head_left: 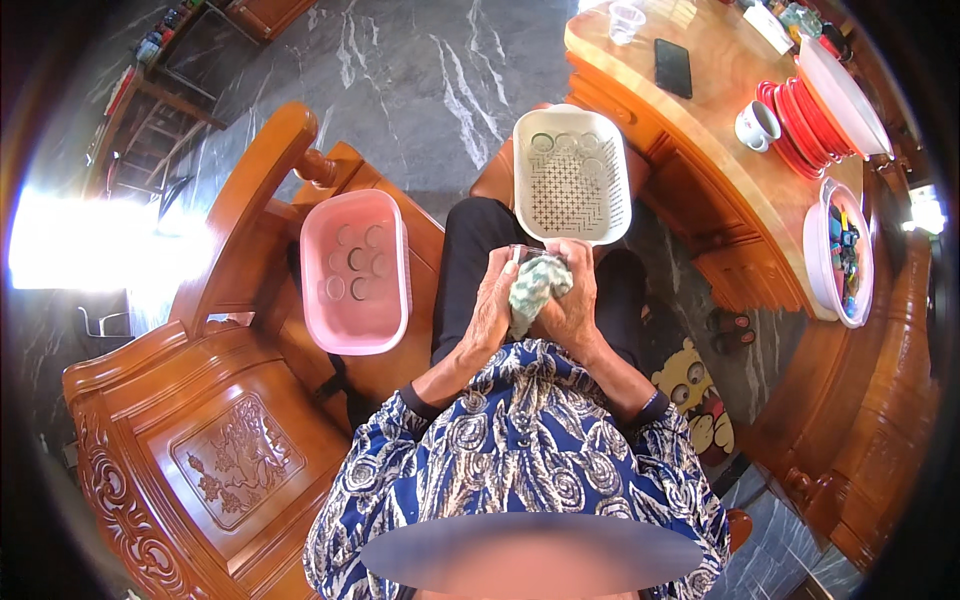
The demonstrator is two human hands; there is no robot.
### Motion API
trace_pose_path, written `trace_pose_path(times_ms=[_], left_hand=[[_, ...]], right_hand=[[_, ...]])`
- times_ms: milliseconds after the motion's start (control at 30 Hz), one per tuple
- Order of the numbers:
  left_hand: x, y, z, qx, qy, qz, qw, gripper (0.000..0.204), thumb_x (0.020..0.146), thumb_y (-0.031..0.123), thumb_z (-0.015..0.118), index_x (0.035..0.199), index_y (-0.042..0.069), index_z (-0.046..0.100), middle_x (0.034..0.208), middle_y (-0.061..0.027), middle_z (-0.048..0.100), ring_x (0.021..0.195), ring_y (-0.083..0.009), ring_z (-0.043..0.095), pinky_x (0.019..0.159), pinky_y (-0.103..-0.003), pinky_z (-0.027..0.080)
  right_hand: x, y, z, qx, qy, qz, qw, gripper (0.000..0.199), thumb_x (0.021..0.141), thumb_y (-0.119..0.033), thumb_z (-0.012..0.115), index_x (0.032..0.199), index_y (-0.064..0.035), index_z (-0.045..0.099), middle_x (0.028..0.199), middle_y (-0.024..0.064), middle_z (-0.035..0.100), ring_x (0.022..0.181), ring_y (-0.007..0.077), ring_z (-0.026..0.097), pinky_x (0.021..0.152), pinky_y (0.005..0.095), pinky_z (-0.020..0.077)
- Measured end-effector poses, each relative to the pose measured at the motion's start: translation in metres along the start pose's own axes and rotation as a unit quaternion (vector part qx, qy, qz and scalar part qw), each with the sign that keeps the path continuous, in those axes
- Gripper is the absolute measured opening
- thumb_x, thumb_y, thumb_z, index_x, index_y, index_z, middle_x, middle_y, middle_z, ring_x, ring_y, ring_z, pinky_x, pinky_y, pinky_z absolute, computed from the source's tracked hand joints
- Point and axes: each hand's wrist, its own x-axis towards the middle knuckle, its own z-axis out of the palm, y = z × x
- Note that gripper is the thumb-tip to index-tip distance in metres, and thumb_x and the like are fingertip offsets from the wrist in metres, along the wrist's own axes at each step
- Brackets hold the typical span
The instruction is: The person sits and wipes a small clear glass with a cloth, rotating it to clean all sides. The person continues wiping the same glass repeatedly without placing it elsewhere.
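A crumpled green-and-white cloth (538, 285) sits bunched between the two hands, held over the person's lap just below the near rim of a white perforated basket (572, 175). A small clear glass (527, 254) appears to be wrapped partly in the cloth; only its rim shows at the top, just above the left hand's fingertips, so how much of it the cloth covers cannot be told.

The left hand (492, 305) is curled around the left side of the cloth, fingers pressed together and bent inward against it. The right hand (575, 300) closes on the cloth from the other side, its fingers folded over the top edge and the thumb tucked in; the cloth fills the space between both palms. The two hands nearly touch each other at the fingertips above the cloth.

Directly beyond the hands, the white basket rests on the person's knees, with several small clear glasses lined up along its far end. To the left of the left hand, well apart, a pink plastic tub (357, 270) lies on the seat of a carved wooden bench (215, 440), holding more small round cups. To the right of the right hand and farther off stands a wooden table (720, 130) carrying a dark phone (673, 68), a white cup (757, 125), a stack of red plates (800, 125) and a white bowl of coloured items (840, 252).
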Motion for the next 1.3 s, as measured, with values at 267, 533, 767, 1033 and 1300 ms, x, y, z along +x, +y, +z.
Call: trace_pose_path(times_ms=[267,533,767,1033,1300], left_hand=[[-0.009,0.003,0.002,-0.235,-0.051,-0.128,0.962,0.044,0.092,0.042,0.058,0.115,0.006,0.049,0.096,-0.0051,0.057,0.083,-0.0142,0.058,0.072,-0.031,0.052],[-0.003,-0.006,-0.014,-0.229,0.039,-0.092,0.968,0.042,0.095,0.041,0.053,0.116,0.005,0.056,0.088,0.0005,0.056,0.077,-0.0085,0.052,0.072,-0.023,0.045],[0.004,-0.007,-0.004,-0.115,0.105,0.010,0.988,0.031,0.100,0.028,0.049,0.119,0.003,0.050,0.091,-0.0003,0.054,0.080,-0.0082,0.051,0.075,-0.023,0.044],[0.004,-0.013,-0.011,-0.060,0.104,0.064,0.991,0.025,0.101,0.029,0.044,0.109,0.006,0.051,0.095,-0.0024,0.055,0.087,-0.0092,0.055,0.077,-0.026,0.047],[-0.005,-0.014,-0.011,-0.245,-0.017,-0.064,0.967,0.036,0.098,0.033,0.050,0.120,0.005,0.048,0.107,-0.0066,0.061,0.095,-0.0152,0.061,0.080,-0.030,0.053]], right_hand=[[0.010,0.031,0.004,0.361,-0.014,0.248,0.899,0.028,0.096,-0.027,0.055,0.106,-0.0016,0.059,0.090,0.0024,0.063,0.079,0.0097,0.059,0.070,0.0240,0.0473],[0.028,0.020,-0.028,0.397,-0.021,0.381,0.835,0.034,0.084,0.002,0.050,0.117,-0.0031,0.056,0.093,0.0039,0.065,0.075,0.0072,0.061,0.065,0.0201,0.0504],[0.000,-0.026,0.000,0.260,-0.028,0.162,0.952,0.054,0.096,-0.044,0.044,0.124,0.0022,0.049,0.114,0.0113,0.054,0.100,0.0195,0.052,0.090,0.0316,0.0414],[-0.002,-0.039,0.012,0.055,-0.015,-0.048,0.997,0.042,0.077,-0.011,0.071,0.115,-0.0028,0.055,0.108,0.0151,0.047,0.104,0.0305,0.045,0.093,0.0402,0.0377],[0.018,-0.023,0.002,0.102,0.026,0.069,0.992,0.026,0.084,-0.010,0.063,0.108,-0.0028,0.055,0.107,0.0125,0.050,0.098,0.0239,0.049,0.089,0.0351,0.0400]])
